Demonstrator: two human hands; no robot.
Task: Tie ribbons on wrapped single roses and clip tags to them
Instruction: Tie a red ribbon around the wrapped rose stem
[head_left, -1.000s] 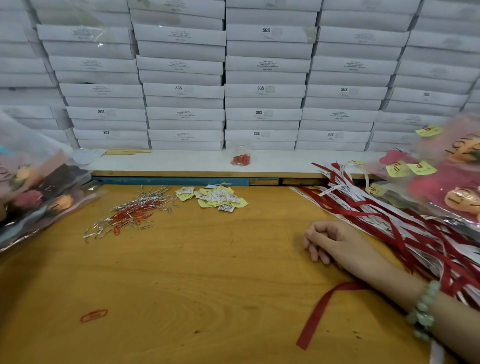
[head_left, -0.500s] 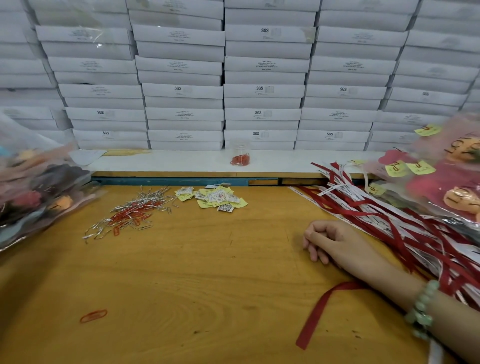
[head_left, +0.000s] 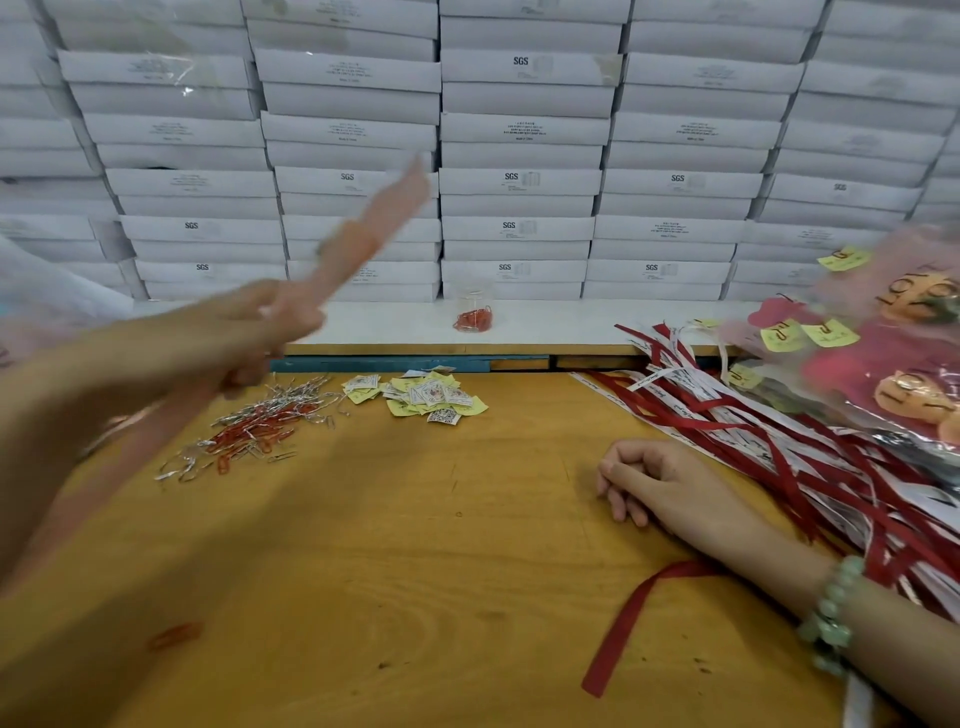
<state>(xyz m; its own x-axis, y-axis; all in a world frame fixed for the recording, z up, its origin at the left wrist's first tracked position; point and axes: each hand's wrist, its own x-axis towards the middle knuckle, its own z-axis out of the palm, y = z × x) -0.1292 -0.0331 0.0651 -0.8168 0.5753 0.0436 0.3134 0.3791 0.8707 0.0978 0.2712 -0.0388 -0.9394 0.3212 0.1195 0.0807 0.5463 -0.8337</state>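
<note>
The fingers (head_left: 270, 317) of the left hand (head_left: 228, 338) are closed around the lower end of a long, pale pink wrapped single rose (head_left: 363, 234), which slants up and to the right in front of the stacked white cardboard boxes (head_left: 519, 182); both hand and rose are blurred, so the exact grip cannot be made out. Below that hand, on the yellow-orange wooden desk (head_left: 389, 545), lies a loose heap of silver and red paper clips (head_left: 254, 431), and one lone red paper clip (head_left: 174, 635) sits nearer the front left. Just to the right of the heap is a small pile of yellow and white paper tags (head_left: 421, 397). Behind it, on the white shelf (head_left: 545, 322) at the foot of the boxes, stands a small clear plastic cup holding red clips (head_left: 472, 314). Further right, the right hand (head_left: 654, 483) rests on the desk with its fingers (head_left: 618, 491) curled loosely inward on nothing, a pale green bead bracelet (head_left: 831, 618) on the wrist. A single red ribbon strip (head_left: 623, 629) runs out from under that forearm. Beside the hand spreads a thick pile of red and white ribbons (head_left: 779, 457), and at the far right lies a stack of pink wrapped roses with yellow tags (head_left: 883, 374).
</note>
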